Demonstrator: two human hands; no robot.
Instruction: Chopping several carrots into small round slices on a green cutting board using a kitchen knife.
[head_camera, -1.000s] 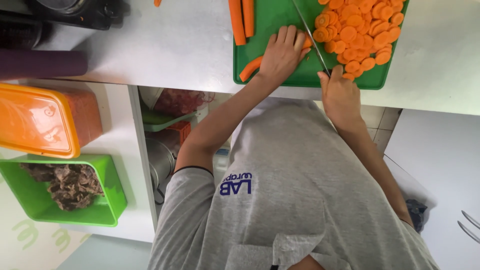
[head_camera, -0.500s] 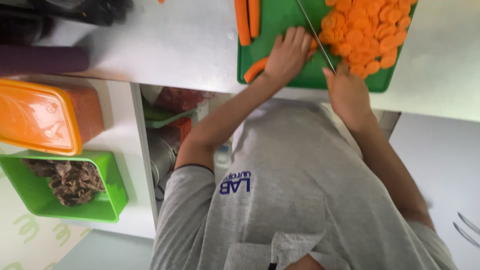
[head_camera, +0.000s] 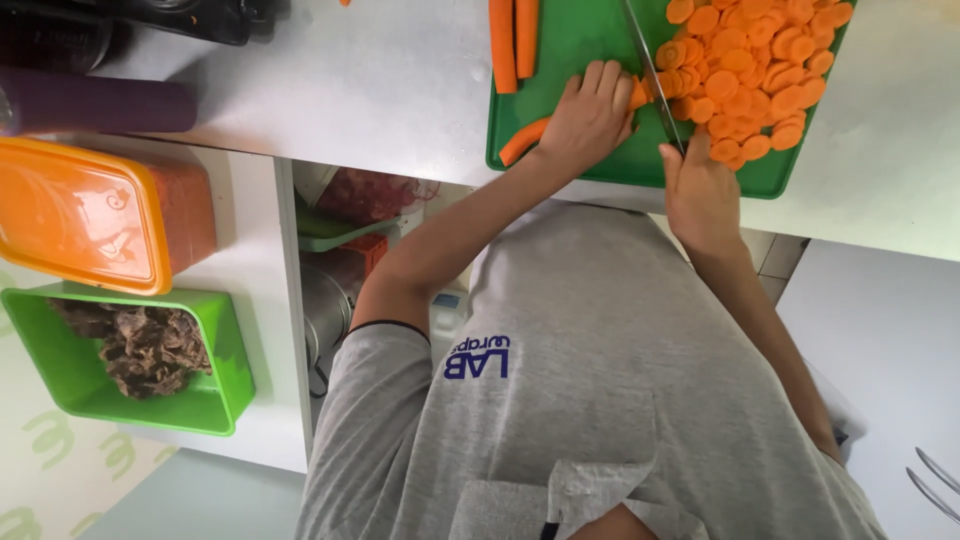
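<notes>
– Grey cloth fills the near part of the view, doesn't it?

– Yes, the person's grey shirt (head_camera: 600, 400), with both bare arms reaching away from it toward the white surface (head_camera: 350, 90).

– And to the left?

– A green tub (head_camera: 215, 400) with dark scraps in it sits nearest, and just beyond it an orange box (head_camera: 90, 215) with its lid on. Farther still, a dark purple cylinder (head_camera: 95, 100) lies on the surface.

– What is the left hand doing?

– The left hand (head_camera: 590, 120) is pressed down on a carrot (head_camera: 525, 143), fingers curled together over it. The carrot lies on the green cutting board (head_camera: 570, 40), its near end poking out past the wrist at the board's near edge.

– The right hand?

– The right hand (head_camera: 700, 185) is closed around the handle of a knife (head_camera: 650, 70). The blade runs away from the hand and stands just beside the left fingertips, at the cut end of the carrot.

– Where are the cut pieces?

– A heap of carrot slices (head_camera: 760, 80) covers the right part of the board, starting right at the blade.

– Anything farther off?

– Two whole carrots (head_camera: 512, 40) lie side by side at the board's far left, apart from the hands.
</notes>
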